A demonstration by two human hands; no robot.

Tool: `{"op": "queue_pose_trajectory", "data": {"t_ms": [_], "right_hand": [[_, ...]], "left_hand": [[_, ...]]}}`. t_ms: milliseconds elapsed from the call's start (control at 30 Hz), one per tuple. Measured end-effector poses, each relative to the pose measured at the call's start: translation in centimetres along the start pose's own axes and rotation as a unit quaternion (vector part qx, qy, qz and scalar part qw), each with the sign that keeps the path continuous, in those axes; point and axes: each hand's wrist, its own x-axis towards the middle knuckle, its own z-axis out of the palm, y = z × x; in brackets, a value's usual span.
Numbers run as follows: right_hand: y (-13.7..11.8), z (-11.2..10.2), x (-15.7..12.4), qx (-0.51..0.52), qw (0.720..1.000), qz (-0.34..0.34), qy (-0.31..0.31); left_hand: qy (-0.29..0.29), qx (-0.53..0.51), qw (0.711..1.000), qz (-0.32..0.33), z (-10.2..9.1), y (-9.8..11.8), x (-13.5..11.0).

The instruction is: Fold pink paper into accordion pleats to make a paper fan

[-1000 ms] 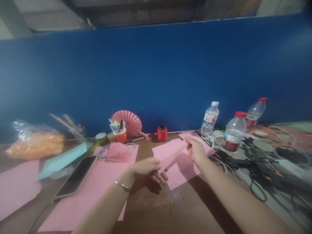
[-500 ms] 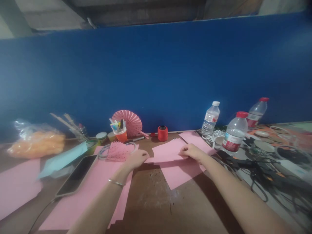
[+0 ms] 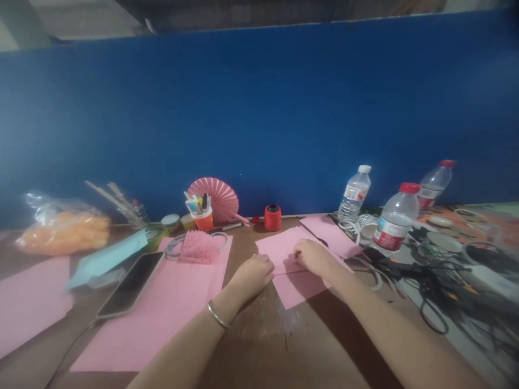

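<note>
My left hand (image 3: 255,273) and my right hand (image 3: 314,256) both rest on a folded pink paper sheet (image 3: 279,249) lying on the brown table. Both hands have their fingers curled and pressed down on its near edge, close together. The fold runs between them. A second pink sheet (image 3: 300,286) lies under it, sticking out toward me. A thin bangle sits on my left wrist.
A large pink sheet (image 3: 162,319), a phone (image 3: 130,283) and a small pleated pink piece (image 3: 198,247) lie to the left. At the back stand an orange pen cup (image 3: 201,216), a pink paper fan (image 3: 217,197), a red spool (image 3: 273,217). Water bottles (image 3: 395,219) and tangled cables (image 3: 441,275) crowd the right.
The long folded strip held up between both hands has come down flat onto the table. My left hand swung out left, then came back in beside my right hand.
</note>
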Motion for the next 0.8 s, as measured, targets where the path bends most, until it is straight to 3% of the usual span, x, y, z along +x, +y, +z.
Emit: {"op": "queue_pose_trajectory", "data": {"t_ms": [133,233,433,800], "right_hand": [[-2.4,0.7,-0.4,-0.03,0.992,-0.117,-0.048],[-3.0,1.3,-0.6,-0.086,0.981,-0.168,-0.046],[-2.2,1.7,-0.3,-0.121,0.972,-0.189,-0.063],[-0.9,1.8,0.1,-0.059,0.989,-0.127,-0.056]], "left_hand": [[0.012,-0.009,1.0,-0.013,0.2,-0.1,0.1],[0.017,-0.011,1.0,-0.021,0.4,-0.2,0.2],[0.011,-0.011,1.0,-0.012,0.1,-0.4,0.0],[0.022,-0.055,0.997,-0.057,0.1,-1.1,0.2]]}}
